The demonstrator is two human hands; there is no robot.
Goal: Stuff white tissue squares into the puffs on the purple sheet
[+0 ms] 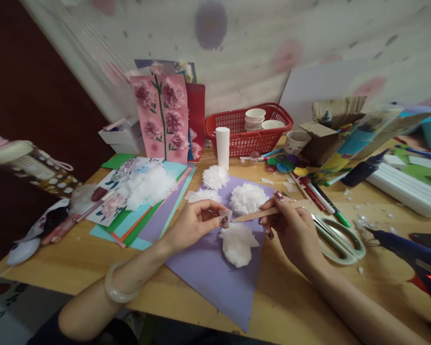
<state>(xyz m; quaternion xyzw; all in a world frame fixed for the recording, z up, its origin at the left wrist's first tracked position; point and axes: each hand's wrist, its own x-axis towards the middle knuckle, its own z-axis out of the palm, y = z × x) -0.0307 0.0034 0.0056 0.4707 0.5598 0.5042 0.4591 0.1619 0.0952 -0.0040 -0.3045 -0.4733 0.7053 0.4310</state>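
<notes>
Between its thumb and fingers, my left hand [203,220] pinches a small piece of thin white paper [225,215]. My right hand [289,223] grips a thin wooden stick [255,214], whose tip points left and reaches close to that piece. Both hands are above a purple sheet [215,273] on the wooden table. A loose white paper flower [238,245] lies on the sheet just below the hands. Behind them sit a fuller white flower [249,198] and a smaller one [215,177], with white petals [203,195] beside my left hand.
A white roll [222,147] stands before a red basket [244,143] with cups. Coloured papers [140,237] and white tissue [149,187] lie left. Scissors [339,242], markers [321,196] and a glue gun [409,254] with a lit red light are right.
</notes>
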